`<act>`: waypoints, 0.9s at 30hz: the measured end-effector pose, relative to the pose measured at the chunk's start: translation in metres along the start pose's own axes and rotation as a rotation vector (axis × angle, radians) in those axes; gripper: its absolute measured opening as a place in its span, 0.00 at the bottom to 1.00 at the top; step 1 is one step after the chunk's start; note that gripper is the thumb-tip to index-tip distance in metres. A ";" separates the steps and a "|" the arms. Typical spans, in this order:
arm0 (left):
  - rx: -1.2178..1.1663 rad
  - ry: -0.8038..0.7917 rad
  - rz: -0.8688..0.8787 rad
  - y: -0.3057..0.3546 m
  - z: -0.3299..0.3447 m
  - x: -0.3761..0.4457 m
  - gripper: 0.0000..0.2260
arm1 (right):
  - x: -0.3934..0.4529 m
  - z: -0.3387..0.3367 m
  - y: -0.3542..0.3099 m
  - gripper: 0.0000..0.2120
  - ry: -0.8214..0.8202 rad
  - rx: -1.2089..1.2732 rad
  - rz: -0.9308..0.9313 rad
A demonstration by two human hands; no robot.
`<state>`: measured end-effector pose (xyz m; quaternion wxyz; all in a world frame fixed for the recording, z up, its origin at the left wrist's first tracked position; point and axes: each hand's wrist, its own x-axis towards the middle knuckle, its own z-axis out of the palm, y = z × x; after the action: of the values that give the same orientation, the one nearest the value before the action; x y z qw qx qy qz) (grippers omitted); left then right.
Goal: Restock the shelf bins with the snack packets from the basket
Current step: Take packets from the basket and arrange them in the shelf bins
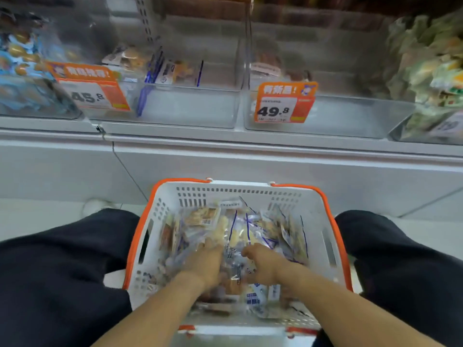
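A white basket (318, 216) with orange handles sits on the floor between my knees, filled with several clear snack packets (240, 234). Both my hands are down inside it. My left hand (206, 262) lies on the packets with its fingers reaching forward into the pile. My right hand (261, 264) has its fingers curled around a packet in the middle of the pile. Above, clear shelf bins stand in a row: the middle bin (190, 113) holds a few packets at its back, and the bin to its right (350, 118) is nearly bare.
Orange price tags read 45.8 (90, 91) and 49.8 (283, 103) on the bin fronts. A bin of blue packets (22, 71) is at the left, one of green packets (433, 71) at the right. My dark-trousered knees flank the basket.
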<state>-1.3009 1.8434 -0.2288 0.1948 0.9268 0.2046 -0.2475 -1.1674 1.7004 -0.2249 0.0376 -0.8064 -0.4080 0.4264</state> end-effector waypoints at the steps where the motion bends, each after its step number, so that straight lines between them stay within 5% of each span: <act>1: -0.002 0.020 -0.005 0.002 0.008 0.000 0.19 | 0.001 0.007 0.000 0.33 -0.015 0.024 0.014; 4: -0.125 0.054 0.030 0.004 0.018 -0.001 0.13 | 0.008 0.017 -0.005 0.26 0.021 0.149 0.103; 7: -0.091 0.165 0.078 0.000 0.015 -0.002 0.02 | 0.011 0.012 -0.009 0.03 0.059 0.137 0.113; 12: -0.204 0.205 0.060 -0.004 0.010 0.003 0.05 | 0.008 -0.010 -0.017 0.15 -0.027 0.120 0.010; 19: -0.712 0.326 -0.145 0.009 -0.029 0.005 0.23 | -0.010 -0.080 -0.011 0.05 0.145 0.523 0.023; 23: -1.219 0.154 -0.105 0.022 -0.064 -0.004 0.13 | -0.035 -0.117 -0.019 0.05 0.314 0.809 -0.067; 27: -1.341 0.301 0.002 0.038 -0.092 -0.018 0.05 | -0.053 -0.132 -0.027 0.11 0.487 0.965 -0.116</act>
<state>-1.2622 1.8487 -0.1350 0.6961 0.6304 0.3375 0.0640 -1.1054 1.7191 -0.0954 0.5202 -0.7494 -0.1892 0.3634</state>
